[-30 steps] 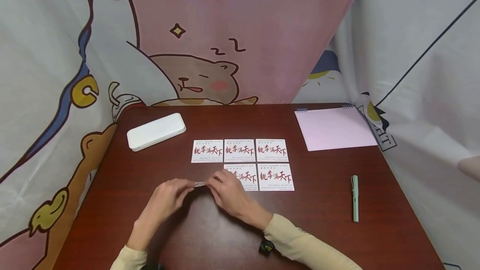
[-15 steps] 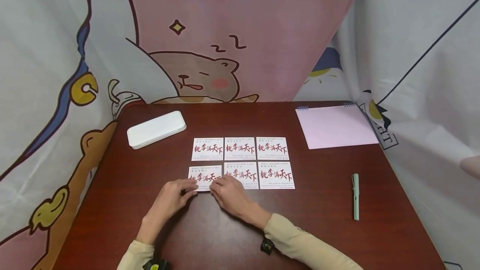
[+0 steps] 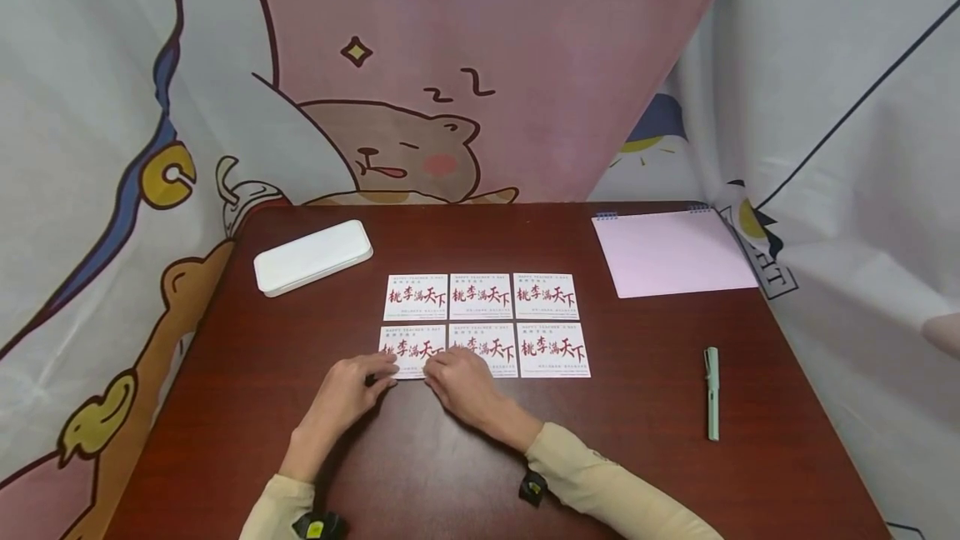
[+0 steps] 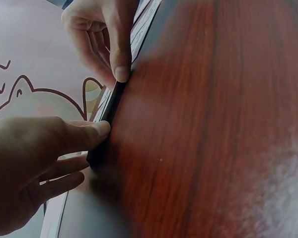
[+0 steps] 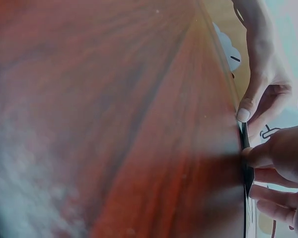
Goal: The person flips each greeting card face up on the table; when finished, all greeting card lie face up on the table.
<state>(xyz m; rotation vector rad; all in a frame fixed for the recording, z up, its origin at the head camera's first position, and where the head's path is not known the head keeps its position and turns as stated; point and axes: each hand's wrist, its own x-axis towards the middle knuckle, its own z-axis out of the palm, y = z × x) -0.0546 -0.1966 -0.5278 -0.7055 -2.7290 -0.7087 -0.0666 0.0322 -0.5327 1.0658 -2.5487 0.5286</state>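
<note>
Cards lie in a two-by-three grid on the dark red surface (image 3: 645, 473), and the one in hand is the near-left card (image 3: 412, 350), at about 7 o'clock of the grid's middle, its edges just beside its neighbours. Largest on the surface, the pink spiral notebook (image 3: 672, 253) lies at 2 o'clock from the grid, well apart. A white flat case (image 3: 312, 257) lies at 10 o'clock, tilted. The other five cards (image 3: 481, 297) lie flat, printed in red characters. A pale green pen (image 3: 711, 392) lies at 3 o'clock, well apart from the cards.

The left hand (image 3: 347, 391) sits at the card's near-left corner; the left wrist view shows its thumb tip at the card's near edge, the other fingers curled beneath. The right hand (image 3: 461, 385) sits at the near-right corner, its thumb tip likewise on the edge and its fingers over the card's top. Both hands pinch the card at its near edge, which the wrist views show a little off the surface.
</note>
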